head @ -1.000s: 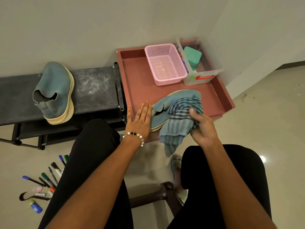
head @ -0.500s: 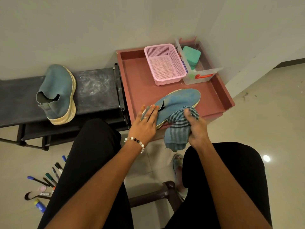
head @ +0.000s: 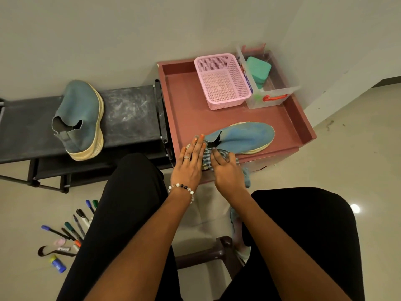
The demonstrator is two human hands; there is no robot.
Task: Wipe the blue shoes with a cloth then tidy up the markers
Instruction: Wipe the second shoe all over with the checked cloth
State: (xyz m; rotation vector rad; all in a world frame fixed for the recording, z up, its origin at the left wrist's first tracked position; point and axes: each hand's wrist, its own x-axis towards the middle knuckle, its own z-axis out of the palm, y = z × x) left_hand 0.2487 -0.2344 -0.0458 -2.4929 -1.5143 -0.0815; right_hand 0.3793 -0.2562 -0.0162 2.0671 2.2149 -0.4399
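Blue shoes (head: 243, 136) (head: 80, 118) — striped cloth (head: 209, 156) — floor markers (head: 73, 229)

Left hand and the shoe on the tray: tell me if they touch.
Touching. The head view shows the left hand lying flat on the heel end of the blue shoe, fingers straight.

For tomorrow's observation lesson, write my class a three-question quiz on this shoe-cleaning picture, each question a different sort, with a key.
1. True or false: both blue shoes lie in the red tray.
2. Which hand holds the striped cloth? A left, B right.
3. Fill in: the markers lie on the ____.

Key: 1 false, one shoe is in the tray, the other shoe on the black bench; 2 B; 3 floor.
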